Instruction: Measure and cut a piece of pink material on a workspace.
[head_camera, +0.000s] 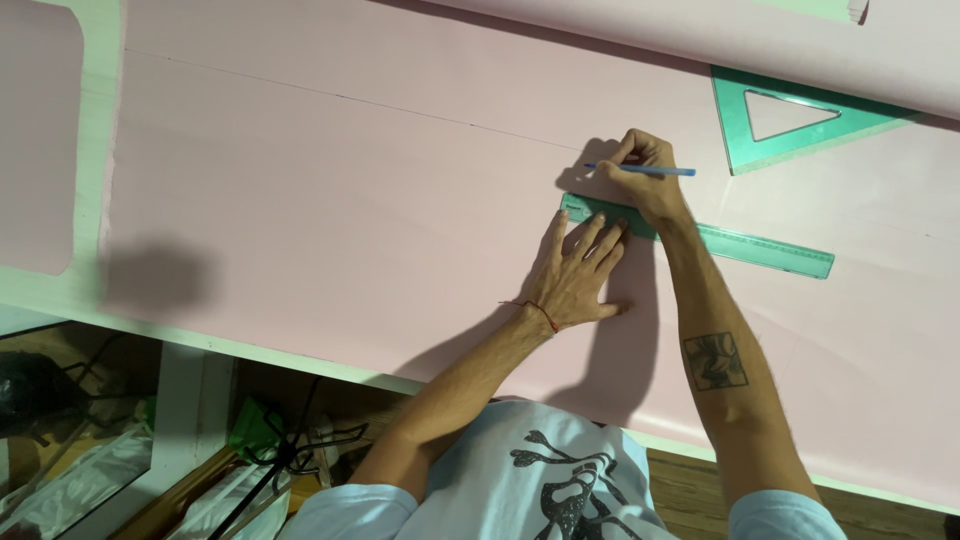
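Pink sheet (330, 210) covers the whole tabletop. Spread left-hand (578, 275) fingers press flat on a green ruler (740, 243); right hand (645, 175), at twelve o'clock from it, pinches a blue pen (655, 171). Green set square (790, 118) lies at two o'clock.

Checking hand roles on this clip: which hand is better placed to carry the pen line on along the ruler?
Likely the right hand: it grips the blue pen just above the green ruler. The left hand lies flat, its fingers pressing the ruler's end onto the pink sheet.
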